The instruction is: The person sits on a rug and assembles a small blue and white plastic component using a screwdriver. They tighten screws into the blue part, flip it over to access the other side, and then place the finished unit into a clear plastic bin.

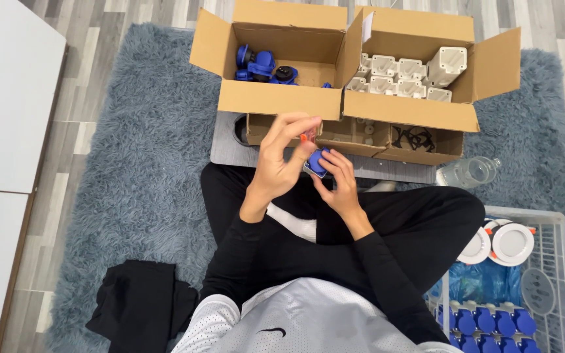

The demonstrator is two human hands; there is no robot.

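Sitting cross-legged on a shaggy grey-blue rug point(145, 170), the person works over the lap with both hands raised just in front of a low grey board point(227, 147). That board is the landmark for everything else. The left hand point(279, 163) is curled, its fingertips pinched around a small orange piece point(307, 136) held just above the board's near edge. The right hand point(340, 182) is closed around a small blue part point(317, 161), thumb and fingers wrapped on it — the two pieces sit just beside each other, and whether they touch cannot be told.

On the board stand shallow cardboard trays point(387, 140), one holding black wire-like bits point(413, 138). Behind the board, farther from the person, an open cardboard box point(276, 98) holds more blue parts point(259, 67), and a second open box point(413, 108) beside it holds white moulded pieces point(400, 75). At the board's right end lies a clear plastic bottle point(469, 172). Right of the board and nearer the person, a white wire basket point(560, 261) holds round white discs point(511, 243) and rows of blue components point(492, 321). Left of the board and nearer — a folded black cloth point(138, 307) on the rug.
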